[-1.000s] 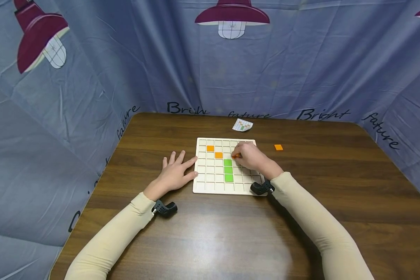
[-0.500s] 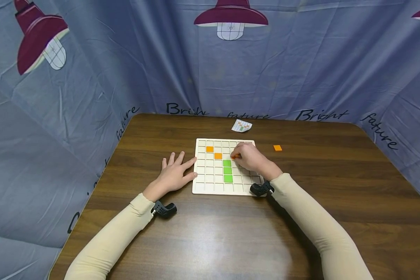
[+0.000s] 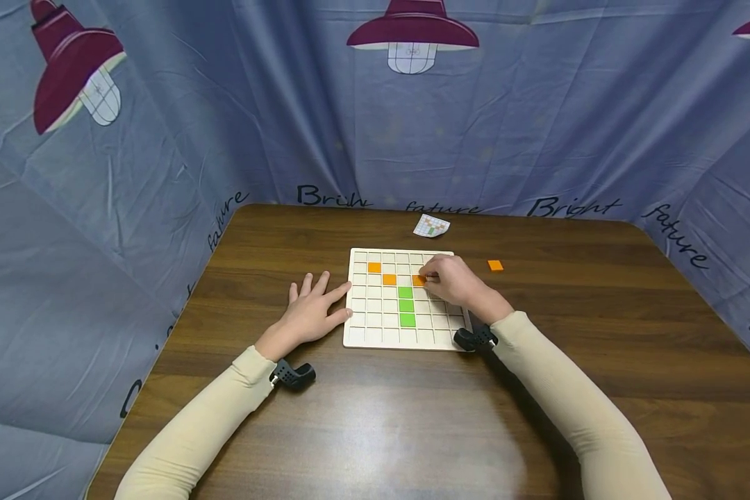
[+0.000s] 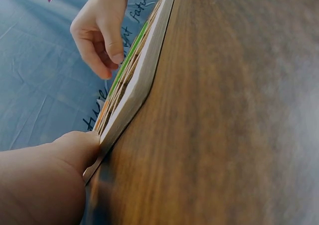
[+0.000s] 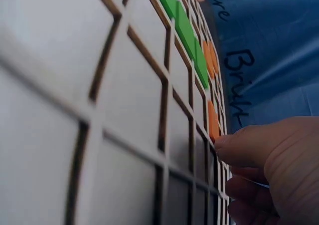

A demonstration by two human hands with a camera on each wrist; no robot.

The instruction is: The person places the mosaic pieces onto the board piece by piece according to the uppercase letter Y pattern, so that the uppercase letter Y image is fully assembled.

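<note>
A white grid board (image 3: 375, 337) lies on the table in the head view. Three green square tiles (image 3: 406, 305) fill a column of its cells. Two orange tiles (image 3: 389, 280) sit diagonally up and left of the green column. A third orange tile (image 3: 419, 280) lies in a cell to the upper right of that column. My right hand (image 3: 455, 279) is at this tile's right edge, fingers loosely bent; in the right wrist view the thumb (image 5: 239, 147) appears to touch it. My left hand (image 3: 309, 310) lies flat with spread fingers, index and thumb touching the board's left edge.
Right of the board, a loose orange tile (image 3: 496, 265) lies on the brown wooden table (image 3: 375, 410). Behind the board is a small paper card (image 3: 432, 226) with a printed coloured grid. A blue curtain (image 3: 287, 125) surrounds the table's back and sides.
My right hand has drawn slightly to the right, uncovering the orange tile that its fingertips held, which now lies in its cell. My left hand has stayed in place.
</note>
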